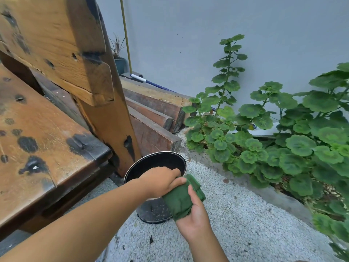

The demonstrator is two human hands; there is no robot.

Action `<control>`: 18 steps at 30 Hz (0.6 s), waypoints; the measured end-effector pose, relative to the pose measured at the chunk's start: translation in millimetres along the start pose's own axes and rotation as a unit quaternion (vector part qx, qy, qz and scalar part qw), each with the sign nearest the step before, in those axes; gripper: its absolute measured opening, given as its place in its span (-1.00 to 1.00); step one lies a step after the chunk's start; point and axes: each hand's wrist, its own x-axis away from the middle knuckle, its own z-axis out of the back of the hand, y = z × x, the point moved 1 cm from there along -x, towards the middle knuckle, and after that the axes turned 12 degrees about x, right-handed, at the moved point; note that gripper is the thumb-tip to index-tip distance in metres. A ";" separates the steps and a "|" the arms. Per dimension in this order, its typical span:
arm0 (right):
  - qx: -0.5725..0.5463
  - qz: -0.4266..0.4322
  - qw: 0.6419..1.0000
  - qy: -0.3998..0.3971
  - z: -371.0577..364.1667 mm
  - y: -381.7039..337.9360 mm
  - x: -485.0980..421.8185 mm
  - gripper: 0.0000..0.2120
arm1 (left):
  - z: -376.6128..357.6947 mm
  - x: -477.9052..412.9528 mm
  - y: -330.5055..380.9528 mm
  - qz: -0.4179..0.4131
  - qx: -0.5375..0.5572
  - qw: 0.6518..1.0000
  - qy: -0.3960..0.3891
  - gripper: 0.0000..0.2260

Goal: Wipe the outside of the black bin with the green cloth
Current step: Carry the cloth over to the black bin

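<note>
- Hand state: my left hand [160, 181] grips the near rim of the black bin [151, 210], fingers hooked inside. My right hand [194, 220] holds the folded green cloth [181, 199] against the bin's outer wall, right side.
- Location: the bin stands upright on loose gravel [236, 214], just beside a leg of the wooden bench [47, 129].
- Risk: sideways wiping pressure may skid or tip the bin on the gravel if my rim grip loosens.
- Risk: near the base, the cloth may drag through gravel and smear grit onto the wall.
- Risk: the side facing the bench leg is cramped and likely to be missed.
- Surroundings: grey wall [245, 44], stacked timber [154, 118] behind, leafy plants [302, 148] to the right.
</note>
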 end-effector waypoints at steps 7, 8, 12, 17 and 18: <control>-0.004 -0.024 0.998 0.063 12.0 14.5 1.3 -0.61 | -35.0 -4.6 -36.9 0.093 0.004 0.994 -0.051 -0.65; -0.006 -0.025 0.997 0.067 13.0 15.1 2.1 -0.59 | -38.8 -3.1 -41.0 0.097 -0.009 0.994 -0.056 -0.68; -0.014 -0.028 0.997 0.071 19.0 15.7 6.8 -0.65 | -49.0 4.4 -46.6 0.087 -0.098 0.990 -0.054 -0.79; -0.024 -0.014 0.998 0.064 18.2 17.5 14.6 -0.63 | -59.2 12.3 -51.6 0.146 -0.131 0.977 -0.083 -0.77; -0.022 -0.011 0.998 0.060 20.6 17.4 15.2 -0.63 | -59.5 12.3 -53.2 0.172 -0.127 0.973 -0.087 -0.79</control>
